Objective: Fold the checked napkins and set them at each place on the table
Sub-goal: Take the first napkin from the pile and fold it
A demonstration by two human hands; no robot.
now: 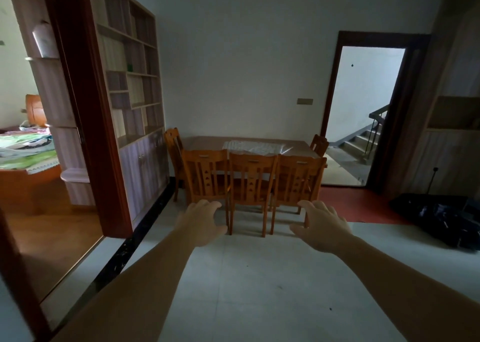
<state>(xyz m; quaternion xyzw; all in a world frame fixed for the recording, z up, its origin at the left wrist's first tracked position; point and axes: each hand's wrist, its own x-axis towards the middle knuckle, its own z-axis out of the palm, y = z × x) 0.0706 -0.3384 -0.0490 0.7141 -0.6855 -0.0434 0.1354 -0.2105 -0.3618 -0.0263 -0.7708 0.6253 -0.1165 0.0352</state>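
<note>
- Both arms reach forward over the tiled floor; the left hand (201,218) and right hand (323,223) each have an empty grip, fingers spread and loosely bent.
- The checked napkins (253,147) lie as a pale patch on the counter (205,143), straight ahead and well apart from both hands.
- Three chairs (253,183) stand between hands and cloth.
- The patch's long axis runs left to right; it sits slightly right of centre, so the right hand looks marginally nearer.
</note>
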